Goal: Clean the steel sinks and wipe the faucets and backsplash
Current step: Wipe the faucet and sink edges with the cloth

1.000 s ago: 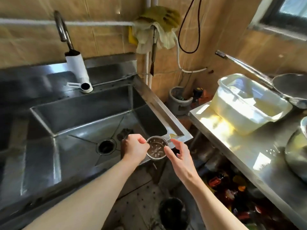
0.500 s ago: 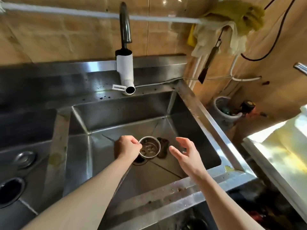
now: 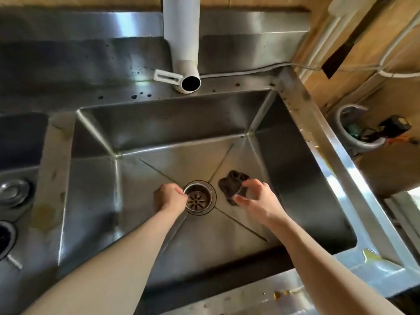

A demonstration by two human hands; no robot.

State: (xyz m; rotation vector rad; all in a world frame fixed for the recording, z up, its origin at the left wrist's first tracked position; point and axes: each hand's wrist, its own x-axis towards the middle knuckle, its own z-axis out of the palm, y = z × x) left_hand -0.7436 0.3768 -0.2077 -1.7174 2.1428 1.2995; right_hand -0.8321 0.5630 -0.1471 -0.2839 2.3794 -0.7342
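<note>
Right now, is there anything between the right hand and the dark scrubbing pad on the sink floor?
Nothing visible stands between them. The right hand hovers directly over the near edge of the dark scrubbing pad, fingers spread. The left hand holds the strainer basket at the drain, off to the side.

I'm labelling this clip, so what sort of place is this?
Probably a working kitchen's washing-up area: a deep stainless steel sink basin with a round metal drain strainer, a white tubular faucet spout, and a steel backsplash against tan tiles.
</note>
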